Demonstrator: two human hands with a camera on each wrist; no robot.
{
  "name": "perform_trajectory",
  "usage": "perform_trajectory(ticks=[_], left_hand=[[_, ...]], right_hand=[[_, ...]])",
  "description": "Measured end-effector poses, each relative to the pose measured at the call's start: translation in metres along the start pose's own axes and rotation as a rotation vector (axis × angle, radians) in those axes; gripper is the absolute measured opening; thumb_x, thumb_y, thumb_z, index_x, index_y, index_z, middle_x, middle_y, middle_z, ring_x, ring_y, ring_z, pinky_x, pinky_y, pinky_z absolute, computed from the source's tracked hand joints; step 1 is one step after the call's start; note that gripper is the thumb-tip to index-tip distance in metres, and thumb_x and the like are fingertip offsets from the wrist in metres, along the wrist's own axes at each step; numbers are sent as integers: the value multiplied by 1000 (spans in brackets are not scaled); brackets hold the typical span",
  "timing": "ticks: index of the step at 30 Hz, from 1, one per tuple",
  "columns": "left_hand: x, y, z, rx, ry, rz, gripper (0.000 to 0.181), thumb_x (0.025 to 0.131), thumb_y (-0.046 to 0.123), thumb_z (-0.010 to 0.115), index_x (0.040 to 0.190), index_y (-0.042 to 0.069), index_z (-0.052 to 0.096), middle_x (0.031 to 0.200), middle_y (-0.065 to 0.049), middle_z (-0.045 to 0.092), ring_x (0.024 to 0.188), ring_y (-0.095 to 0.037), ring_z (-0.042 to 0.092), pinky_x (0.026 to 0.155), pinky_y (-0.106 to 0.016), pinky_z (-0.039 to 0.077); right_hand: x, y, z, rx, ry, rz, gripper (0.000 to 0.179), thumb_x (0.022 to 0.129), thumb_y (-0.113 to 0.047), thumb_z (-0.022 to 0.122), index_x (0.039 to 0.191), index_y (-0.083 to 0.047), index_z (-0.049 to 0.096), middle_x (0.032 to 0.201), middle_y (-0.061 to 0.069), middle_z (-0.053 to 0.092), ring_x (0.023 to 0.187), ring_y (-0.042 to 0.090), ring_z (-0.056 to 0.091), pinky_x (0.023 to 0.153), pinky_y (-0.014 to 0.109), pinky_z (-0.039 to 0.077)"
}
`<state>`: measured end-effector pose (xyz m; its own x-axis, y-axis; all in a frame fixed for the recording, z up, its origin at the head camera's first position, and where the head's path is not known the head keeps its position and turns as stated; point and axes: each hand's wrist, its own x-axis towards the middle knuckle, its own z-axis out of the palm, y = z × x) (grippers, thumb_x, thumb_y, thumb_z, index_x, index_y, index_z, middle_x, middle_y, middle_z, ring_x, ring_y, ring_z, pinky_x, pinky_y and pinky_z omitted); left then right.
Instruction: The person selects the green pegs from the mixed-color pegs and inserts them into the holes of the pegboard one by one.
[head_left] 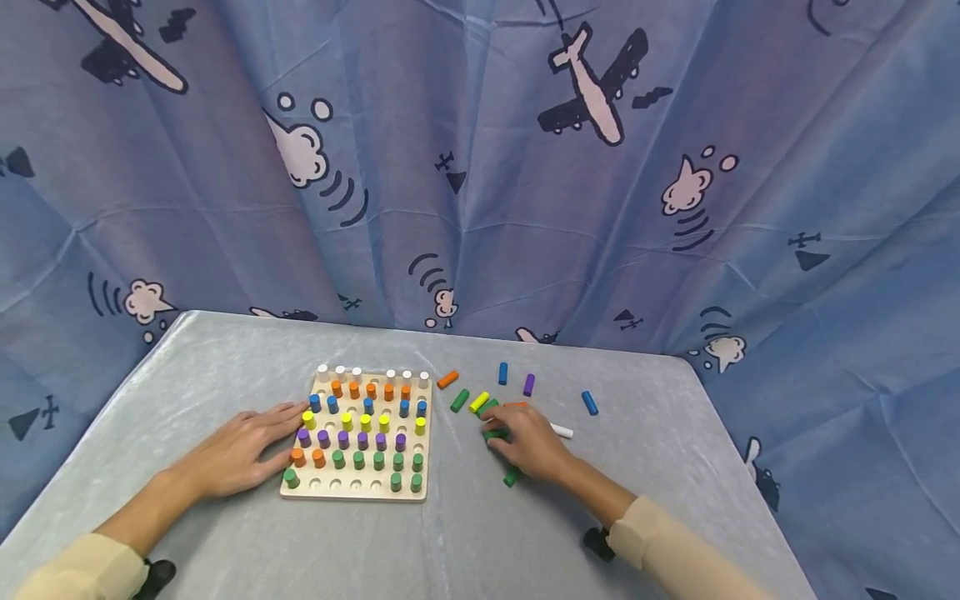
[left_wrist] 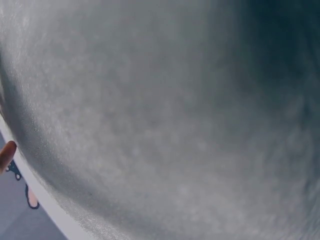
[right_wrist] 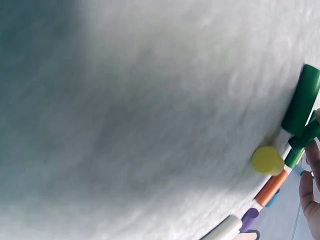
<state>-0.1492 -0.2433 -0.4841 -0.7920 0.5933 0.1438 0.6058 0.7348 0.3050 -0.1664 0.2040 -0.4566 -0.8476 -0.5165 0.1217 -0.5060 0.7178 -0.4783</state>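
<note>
Pinching a green peg (head_left: 495, 434) between thumb and fingers, a person's right hand (head_left: 534, 443) is low over the grey cloth-covered surface (head_left: 480, 542), just right of a wooden pegboard (head_left: 375, 496). The left hand (head_left: 243, 452) rests at the board's left edge, its fingers extended and gripping nothing. Coloured pegs stand in rows on the board, with several holes unfilled near its front edge. Loose pegs lie around the right hand, among them a purple peg (head_left: 529, 384) and a white peg (head_left: 561, 431).

The green peg looks light, stiff and hard to break; its smooth, round side could roll or slip. Holding it across the middle or near one end, leaving the other end free, seems best.

The head view alone shows the whole board. The right wrist view adds a yellow peg (right_wrist: 266, 160) seen end-on; whether the head view shows that same one, I cannot tell. The left wrist view offers mostly blurred grey cloth and one fingertip, without the board.
</note>
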Motion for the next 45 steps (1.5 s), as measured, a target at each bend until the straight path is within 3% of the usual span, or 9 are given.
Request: perform_trajectory(ticks=[10,17,29,37,42,45], left_hand=[[0,0,0,1,7,7,55,97,32,62,140,-1,55,149,-16,48,133,-40,48,97,-60,43],[-1,2,0,-1,17,6,55,97,31,63,140,-1,55,149,-16,48,133,-40,49,97,-60,44],[-2,2,-1,1,13,2,56,96,32,63,140,-1,54,149,-16,48,133,-40,49,97,-59,44],[-1,2,1,12,27,21,55,96,31,63,140,-1,54,149,-16,48,132,-40,49,96,-59,44],[-1,1,1,15,47,33,55,95,29,64,140,-3,55,148,-17,49,131,-40,50,96,-59,45],[0,1,1,21,42,36,55,95,29,64,140,-2,55,149,-17,48,132,-40,49,96,-58,44]], right_hand=[[4,-24,1,10,-24,-18,36,84,-9,80,119,-6,69,101,-2,74,96,11,69,91,39,53],[9,-49,2,21,-24,-91,38,84,-11,80,120,-6,69,103,-3,75,101,9,67,95,40,49],[20,-88,8,133,-49,-151,37,86,-9,78,121,-7,67,104,-3,73,95,6,66,89,33,54],[27,-101,19,256,11,-298,30,86,-5,78,115,-4,69,103,3,74,94,5,68,86,29,56],[30,-108,26,305,41,-322,28,85,-4,78,112,-2,69,103,7,75,94,7,69,86,21,54],[31,-110,31,283,61,-336,29,84,-5,80,111,-3,70,102,5,75,93,7,70,89,20,52]])
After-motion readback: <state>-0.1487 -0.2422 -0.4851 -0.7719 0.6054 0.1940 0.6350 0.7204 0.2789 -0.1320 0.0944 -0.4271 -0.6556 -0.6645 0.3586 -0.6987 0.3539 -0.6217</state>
